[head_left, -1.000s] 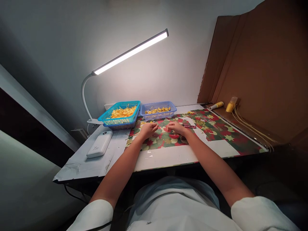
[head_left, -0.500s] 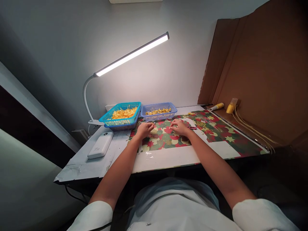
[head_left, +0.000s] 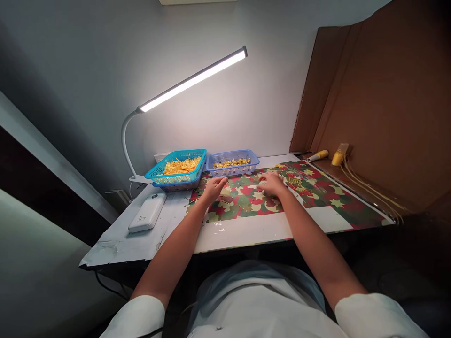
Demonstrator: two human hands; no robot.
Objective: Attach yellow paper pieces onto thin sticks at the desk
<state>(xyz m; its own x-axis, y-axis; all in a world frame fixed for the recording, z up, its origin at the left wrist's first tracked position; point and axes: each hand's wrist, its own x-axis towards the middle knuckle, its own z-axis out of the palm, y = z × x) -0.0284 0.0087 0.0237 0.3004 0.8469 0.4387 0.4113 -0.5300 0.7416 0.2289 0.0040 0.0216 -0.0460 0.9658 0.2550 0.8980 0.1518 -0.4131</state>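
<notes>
My left hand rests on a red and green flowered sheet on the white table, its fingers curled together near thin stems or wires lying there. What the fingers hold, if anything, is too small to make out. My right hand lies palm down further right on the sheet, fingers loosely bent, covering the spot where a small red-handled tool lay. Just beyond my hands stand a teal basket of yellow-orange pieces and a blue basket of smaller yellow bits.
A lit white desk lamp arches over the baskets. A white power bank lies at the left. Brown cardboard walls the right side, with a yellow thread spool, yellow strands and a yellow-tipped tube at its foot.
My right hand has slid to the right across the sheet, over the red-handled tool. My left hand has stayed almost where it was.
</notes>
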